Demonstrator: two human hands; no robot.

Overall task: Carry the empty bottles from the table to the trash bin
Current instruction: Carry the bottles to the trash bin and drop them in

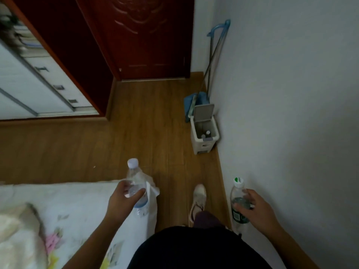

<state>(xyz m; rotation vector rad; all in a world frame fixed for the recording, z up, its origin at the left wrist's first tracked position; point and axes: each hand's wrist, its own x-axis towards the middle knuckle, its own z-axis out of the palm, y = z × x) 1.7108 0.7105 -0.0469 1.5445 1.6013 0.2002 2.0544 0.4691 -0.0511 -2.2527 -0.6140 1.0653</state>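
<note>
Two bottles in hand — bin at one o'clock.
Left hand point(124, 197) grips a clear blue-labelled plastic bottle point(136, 183); right hand point(256, 208) grips a green-labelled plastic bottle point(238, 202); the lidded white plastic trash bin point(205, 136) stands open.

Clear plastic bottle with a pale lilac cap and light blue label point(136, 188): upright, capped, apparently empty, held at mid-body above the edge of a white floral bedcover. Clear plastic bottle with a dark green label and white-and-green cap point(238, 202): upright, capped, held at mid-body close to the white wall. Small cream plastic trash bin point(204, 141): on the wooden floor against the wall, lid raised, two capped bottle tops visible inside.
</note>
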